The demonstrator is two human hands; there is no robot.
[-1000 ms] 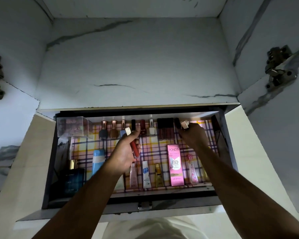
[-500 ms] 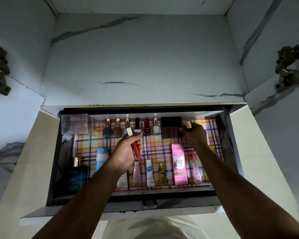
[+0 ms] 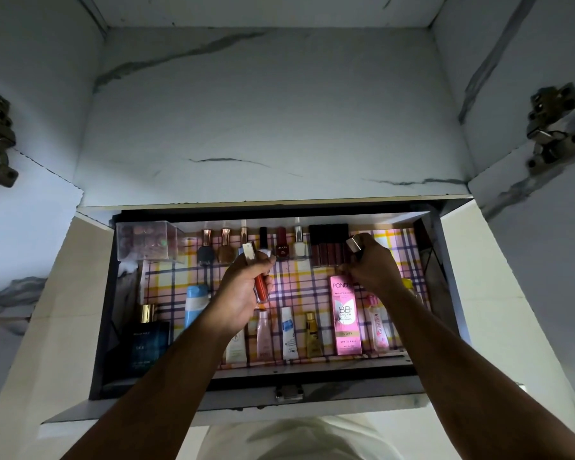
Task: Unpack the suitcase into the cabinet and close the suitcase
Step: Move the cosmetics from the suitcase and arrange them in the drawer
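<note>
Hands raised into drawer [image 3: 107, 293]: left hand [image 3: 246, 287] grips red tube [image 3: 261, 287], right hand [image 3: 372, 267] pinches silver-capped item [image 3: 354, 244]

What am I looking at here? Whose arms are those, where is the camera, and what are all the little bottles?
There is no machine here, just a person. The camera sits on the person's head and looks forward, so you see both arms reaching out from below.

They reach into an open cabinet shelf lined with pink and yellow checked paper. Along the back stands a row of nail polish bottles, with a clear box at the left end. Nearer the front are a pink BB cream box, a dark blue perfume bottle, a light blue bottle and a few small tubes.

The left hand holds a red lip gloss tube with a shiny cap. The right hand holds a small item with a shiny cap, up by the back row. What exactly that one is, the picture is too dark to show.
</note>
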